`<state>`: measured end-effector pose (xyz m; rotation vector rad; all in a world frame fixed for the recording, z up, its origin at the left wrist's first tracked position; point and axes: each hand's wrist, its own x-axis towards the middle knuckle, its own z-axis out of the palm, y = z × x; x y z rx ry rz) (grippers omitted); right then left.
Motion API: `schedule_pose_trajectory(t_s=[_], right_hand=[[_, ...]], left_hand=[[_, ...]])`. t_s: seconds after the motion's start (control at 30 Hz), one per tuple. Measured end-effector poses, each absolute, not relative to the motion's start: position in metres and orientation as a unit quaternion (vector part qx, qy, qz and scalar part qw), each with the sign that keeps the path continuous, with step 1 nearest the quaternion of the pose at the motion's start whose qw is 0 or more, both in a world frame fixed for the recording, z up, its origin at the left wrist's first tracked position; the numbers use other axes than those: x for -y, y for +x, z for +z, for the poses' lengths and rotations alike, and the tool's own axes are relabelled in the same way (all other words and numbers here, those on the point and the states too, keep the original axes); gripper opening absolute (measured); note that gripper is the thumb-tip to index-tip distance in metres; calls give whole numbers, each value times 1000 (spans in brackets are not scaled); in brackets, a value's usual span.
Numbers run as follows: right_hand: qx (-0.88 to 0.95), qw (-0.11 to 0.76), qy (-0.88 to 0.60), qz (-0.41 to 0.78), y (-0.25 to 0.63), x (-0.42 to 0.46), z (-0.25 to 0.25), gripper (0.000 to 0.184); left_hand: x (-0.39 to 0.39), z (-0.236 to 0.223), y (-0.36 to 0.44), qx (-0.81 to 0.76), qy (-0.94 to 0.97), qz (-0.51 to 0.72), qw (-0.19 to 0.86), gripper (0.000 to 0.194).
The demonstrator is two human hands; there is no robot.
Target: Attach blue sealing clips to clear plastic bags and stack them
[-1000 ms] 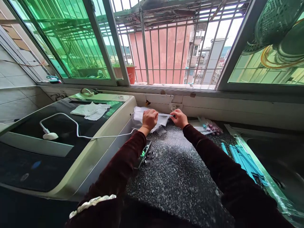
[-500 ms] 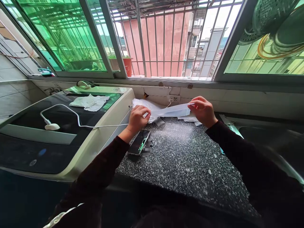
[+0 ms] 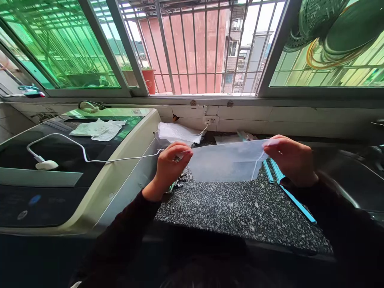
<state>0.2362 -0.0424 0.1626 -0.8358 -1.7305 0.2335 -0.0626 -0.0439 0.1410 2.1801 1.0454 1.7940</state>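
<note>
A clear plastic bag (image 3: 226, 162) is stretched flat in the air between both my hands, above the speckled dark countertop (image 3: 228, 208). My left hand (image 3: 171, 164) pinches its left edge. My right hand (image 3: 289, 158) pinches the right edge. Behind the bag, a stack of more clear bags (image 3: 177, 133) lies against the wall. A phone (image 3: 171, 186) with small dark items beside it is mostly hidden under my left hand.
A washing machine (image 3: 90, 160) stands to the left, with a white cable (image 3: 90, 154) and a crumpled white bag (image 3: 97, 129) on its lid. Blue strips (image 3: 288, 188) lie on the counter to the right, near a sink (image 3: 354, 176). A wall socket (image 3: 210, 120) sits under the barred window.
Both hands lifted one bag off the stack, drew it toward me and spread it wide. The view dropped and shifted right.
</note>
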Motion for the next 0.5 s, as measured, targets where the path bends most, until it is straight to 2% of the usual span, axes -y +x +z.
schedule_pose_trajectory(t_s=[0.2, 0.33, 0.5], right_hand=[[725, 523, -394, 214, 247, 22, 134, 19], [702, 486, -436, 284, 249, 3, 107, 32], [681, 479, -445, 330, 250, -5, 85, 34]], left_hand=[[28, 109, -59, -362, 698, 577, 221, 9], [21, 89, -58, -391, 707, 538, 240, 12], [22, 74, -57, -413, 705, 523, 242, 13]])
